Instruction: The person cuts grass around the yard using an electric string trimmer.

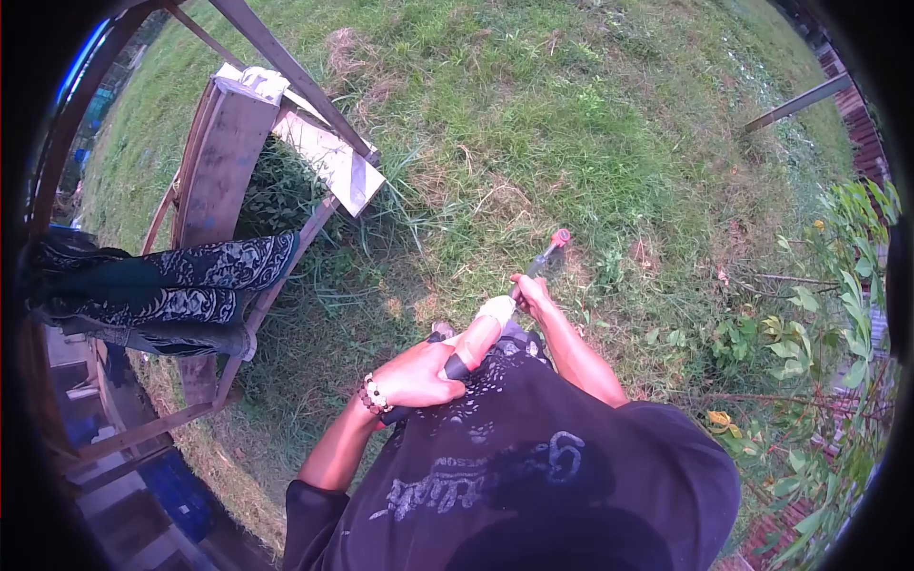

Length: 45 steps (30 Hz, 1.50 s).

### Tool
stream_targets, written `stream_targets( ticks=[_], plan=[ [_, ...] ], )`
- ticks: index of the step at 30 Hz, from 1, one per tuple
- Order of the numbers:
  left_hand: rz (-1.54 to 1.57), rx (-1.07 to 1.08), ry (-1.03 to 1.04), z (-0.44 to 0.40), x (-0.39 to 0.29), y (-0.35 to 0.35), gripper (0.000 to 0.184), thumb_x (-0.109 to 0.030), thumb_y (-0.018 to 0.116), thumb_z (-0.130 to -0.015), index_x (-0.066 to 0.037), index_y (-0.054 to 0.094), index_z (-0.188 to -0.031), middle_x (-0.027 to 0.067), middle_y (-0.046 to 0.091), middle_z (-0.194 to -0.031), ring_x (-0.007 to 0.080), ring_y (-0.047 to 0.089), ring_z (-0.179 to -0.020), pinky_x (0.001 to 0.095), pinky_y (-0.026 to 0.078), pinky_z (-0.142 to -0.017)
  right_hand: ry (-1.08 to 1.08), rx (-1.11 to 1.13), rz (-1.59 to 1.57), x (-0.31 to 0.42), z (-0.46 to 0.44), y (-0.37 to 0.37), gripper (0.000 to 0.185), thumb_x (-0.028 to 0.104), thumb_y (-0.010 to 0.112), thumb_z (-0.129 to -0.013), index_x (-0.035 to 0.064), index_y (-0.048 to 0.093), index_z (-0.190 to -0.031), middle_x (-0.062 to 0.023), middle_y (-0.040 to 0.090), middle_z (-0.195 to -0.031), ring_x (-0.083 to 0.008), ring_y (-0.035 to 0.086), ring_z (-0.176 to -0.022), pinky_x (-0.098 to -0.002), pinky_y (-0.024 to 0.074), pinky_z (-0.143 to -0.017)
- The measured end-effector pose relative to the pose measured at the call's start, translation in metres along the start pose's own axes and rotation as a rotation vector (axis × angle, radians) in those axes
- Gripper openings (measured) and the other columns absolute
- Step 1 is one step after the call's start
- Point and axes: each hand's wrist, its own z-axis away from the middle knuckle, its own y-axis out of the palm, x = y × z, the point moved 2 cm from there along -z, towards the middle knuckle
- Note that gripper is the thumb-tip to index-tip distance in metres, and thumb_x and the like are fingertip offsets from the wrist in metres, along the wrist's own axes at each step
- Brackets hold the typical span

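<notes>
A long-shafted tool that looks like a grass trimmer [538,265] slants away from my body over the grass, its small red end [562,235] low near the ground. My right hand [528,290] is closed around its shaft, the arm stretched forward. Close to my belly, my left hand [411,378], with a beaded bracelet at the wrist, wraps the dark rear handle [455,367]. Between the hands is a pinkish section with a whitish front [496,309]. My dark shirt hides part of the tool's rear.
Grass [571,124] with dry patches spreads ahead. To the left stands a wooden frame [224,152] with patterned dark cloth [209,281] draped over a rail. Leafy branches [800,305] reach in from the right, below a slanting post [800,101].
</notes>
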Motion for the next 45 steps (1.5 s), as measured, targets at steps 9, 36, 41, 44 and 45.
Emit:
stream_targets(
  ticks=[9,36,41,44,45],
  plan=[
    [0.269,-0.457,-0.002,0.078,0.02,0.044,0.086,-0.017,0.065,-0.069,-0.006,0.032,-0.148,0.0225,0.066,-0.105,0.038,0.066,-0.094,0.0415,0.05,-0.085,-0.078,0.399,0.353,0.034,0.012,0.149,0.036,0.033,0.06,-0.089,0.0048,0.057,-0.065,-0.0046,0.051,-0.052,-0.0131,0.043,-0.037,-0.0286,0.0298,-0.034],
    [0.385,-0.63,-0.069,0.013,0.047,0.047,0.041,-0.019,0.061,-0.071,-0.003,0.055,-0.108,0.013,0.06,-0.083,0.0281,0.061,-0.075,0.0399,0.047,-0.069,-0.255,0.156,0.357,0.095,-0.063,0.155,0.029,0.026,0.073,-0.081,0.0024,0.058,-0.074,-0.0067,0.055,-0.059,-0.0171,0.052,-0.045,-0.0342,0.0391,-0.038],
    [0.375,-0.608,-0.146,0.017,0.056,0.043,0.038,-0.023,0.062,-0.071,-0.006,0.053,-0.103,0.0132,0.062,-0.08,0.0298,0.062,-0.073,0.0418,0.048,-0.068,-0.291,0.119,0.353,0.101,-0.075,0.149,0.028,0.024,0.073,-0.08,0.0005,0.063,-0.067,-0.0093,0.062,-0.061,-0.0168,0.056,-0.044,-0.0338,0.0407,-0.039],
    [0.348,-0.593,-0.196,0.034,0.05,0.043,0.06,-0.02,0.059,-0.071,-0.008,0.047,-0.129,0.0201,0.066,-0.094,0.0385,0.065,-0.085,0.0455,0.05,-0.075,-0.3,0.217,0.379,0.101,-0.044,0.162,0.027,0.019,0.072,-0.083,0.0025,0.058,-0.067,-0.0051,0.054,-0.054,-0.0142,0.048,-0.038,-0.0322,0.0327,-0.035],
    [0.342,-0.596,-0.205,0.039,0.047,0.044,0.065,-0.019,0.059,-0.071,-0.008,0.047,-0.134,0.0217,0.066,-0.097,0.0404,0.065,-0.088,0.0463,0.051,-0.077,-0.311,0.238,0.414,0.097,-0.04,0.17,0.028,0.02,0.071,-0.084,0.0024,0.058,-0.066,-0.0056,0.054,-0.055,-0.014,0.048,-0.039,-0.0326,0.0327,-0.035]
  ],
)
